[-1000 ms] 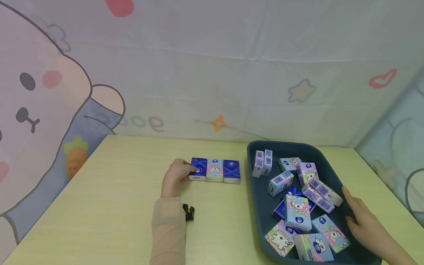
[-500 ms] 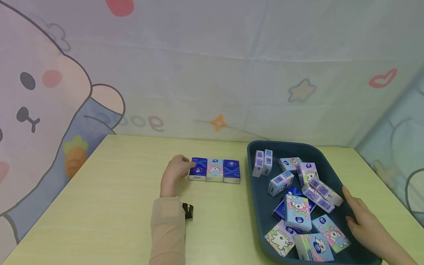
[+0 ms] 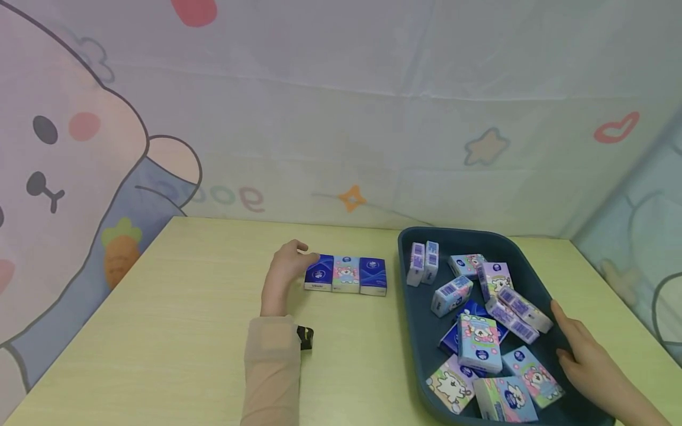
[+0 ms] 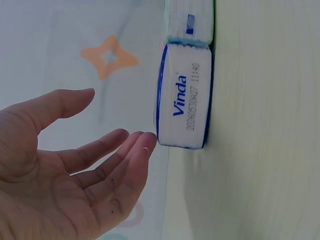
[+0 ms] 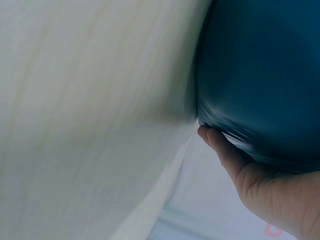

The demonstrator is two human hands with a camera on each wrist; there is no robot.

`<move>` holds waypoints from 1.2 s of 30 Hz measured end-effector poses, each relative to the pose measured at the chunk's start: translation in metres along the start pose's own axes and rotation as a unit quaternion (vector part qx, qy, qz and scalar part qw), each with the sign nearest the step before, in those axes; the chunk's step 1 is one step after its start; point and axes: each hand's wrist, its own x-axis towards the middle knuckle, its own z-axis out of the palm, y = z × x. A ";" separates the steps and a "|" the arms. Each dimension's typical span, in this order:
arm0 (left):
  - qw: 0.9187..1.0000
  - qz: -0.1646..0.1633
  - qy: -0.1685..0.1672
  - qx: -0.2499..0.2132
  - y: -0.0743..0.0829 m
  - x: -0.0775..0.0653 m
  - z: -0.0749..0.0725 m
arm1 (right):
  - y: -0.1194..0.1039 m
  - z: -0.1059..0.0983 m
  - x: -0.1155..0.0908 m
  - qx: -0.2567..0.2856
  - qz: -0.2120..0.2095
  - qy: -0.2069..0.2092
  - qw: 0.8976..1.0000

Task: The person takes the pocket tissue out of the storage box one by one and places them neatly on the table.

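Three pocket tissue packs stand side by side in a row on the table in the head view: a blue pack, a pastel cartoon pack and another blue pack. My left hand is at the row's left end, thumb and fingers spread apart with nothing between them. In the left wrist view its fingertips come right at the corner of the near blue pack. My right hand holds the right side of a dark blue tray, thumb inside the rim, other fingers along the outer wall.
Inside the tray lie several more tissue packs, such as a cartoon pack on top of blue ones and two upright packs at the back left. Behind the table hangs a printed cloth backdrop.
My left hand has come off the left blue pack, rising slightly and moving back as its thumb and fingers spread. The row, the tray and my right hand have stayed put.
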 end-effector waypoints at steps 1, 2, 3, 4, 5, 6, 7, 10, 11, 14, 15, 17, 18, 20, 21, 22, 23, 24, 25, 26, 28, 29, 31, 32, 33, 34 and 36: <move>1.000 0.005 0.003 -0.002 0.001 0.001 0.001 | 0.000 0.000 0.000 0.000 0.000 0.000 1.000; 1.000 0.008 0.006 -0.004 0.001 0.002 0.002 | 0.000 0.000 0.000 -0.001 0.000 0.000 1.000; 1.000 0.013 0.008 -0.007 0.002 0.003 0.003 | 0.000 0.000 0.000 -0.001 -0.001 0.001 1.000; 1.000 0.020 0.011 -0.008 0.003 0.003 0.004 | 0.000 0.000 0.000 -0.001 -0.001 0.000 1.000; 0.999 0.030 0.013 -0.005 0.004 0.005 0.005 | 0.000 0.000 -0.001 -0.001 -0.001 0.000 1.000; 0.999 0.042 0.013 -0.004 0.006 0.005 0.006 | 0.000 0.000 -0.001 -0.002 -0.002 0.001 1.000; 0.998 0.055 0.011 -0.004 0.008 0.006 0.008 | 0.000 0.000 -0.001 -0.002 -0.002 0.003 1.000; 0.995 0.103 -0.006 -0.004 0.014 0.007 0.014 | 0.000 0.000 -0.003 -0.003 -0.001 0.002 1.000; 0.993 0.116 -0.014 -0.006 0.016 0.008 0.016 | 0.000 -0.001 -0.003 -0.003 -0.001 0.003 1.000; 0.989 0.144 -0.033 -0.021 0.024 0.009 0.025 | 0.002 -0.001 -0.004 0.002 -0.005 0.007 1.000; 0.987 0.151 -0.038 -0.027 0.026 0.009 0.028 | 0.003 -0.002 -0.004 0.004 -0.006 0.008 1.000; 0.985 0.159 -0.044 -0.037 0.031 0.009 0.034 | 0.004 -0.002 -0.005 0.004 -0.009 0.012 1.000; 0.984 0.165 -0.047 -0.041 0.034 0.010 0.036 | 0.005 -0.002 -0.005 0.007 -0.011 0.014 1.000; 0.982 0.175 -0.055 -0.042 0.038 0.010 0.042 | 0.006 -0.002 -0.005 0.010 -0.015 0.020 1.000; 0.981 0.181 -0.060 -0.038 0.040 0.011 0.045 | 0.006 -0.002 -0.005 0.012 -0.017 0.022 1.000; 0.980 0.188 -0.065 -0.031 0.043 0.011 0.048 | 0.006 -0.001 -0.005 0.014 -0.019 0.024 0.999; 0.978 0.196 -0.071 -0.020 0.045 0.012 0.051 | 0.006 -0.001 -0.006 0.017 -0.022 0.027 0.999; 0.976 0.203 -0.078 -0.008 0.047 0.012 0.055 | 0.006 -0.001 -0.006 0.019 -0.022 0.028 0.999; 0.974 0.211 -0.084 0.005 0.049 0.012 0.058 | 0.006 -0.001 -0.006 0.019 -0.022 0.029 0.999; 0.971 0.222 -0.090 0.021 0.051 0.013 0.061 | 0.006 -0.001 -0.005 0.018 -0.020 0.029 0.999; 0.964 0.239 -0.100 0.055 0.056 0.013 0.069 | 0.005 -0.001 -0.004 0.016 -0.019 0.028 0.999; 0.961 0.245 -0.103 0.071 0.058 0.013 0.073 | 0.004 -0.002 -0.004 0.014 -0.019 0.028 0.999; 0.956 0.253 -0.105 0.102 0.063 0.013 0.082 | 0.002 -0.002 -0.003 0.012 -0.019 0.027 0.999; 0.954 0.256 -0.104 0.118 0.065 0.013 0.086 | 0.001 -0.001 -0.003 0.014 -0.020 0.027 0.999; 0.952 0.256 -0.103 0.132 0.068 0.013 0.089 | 0.001 -0.001 -0.003 0.017 -0.022 0.029 0.999; 0.949 0.258 -0.105 0.147 0.070 0.013 0.092 | -0.001 0.000 -0.003 0.023 -0.024 0.030 0.999; 0.940 0.270 -0.113 0.175 0.074 0.013 0.098 | -0.002 0.002 -0.003 0.026 -0.029 0.036 0.999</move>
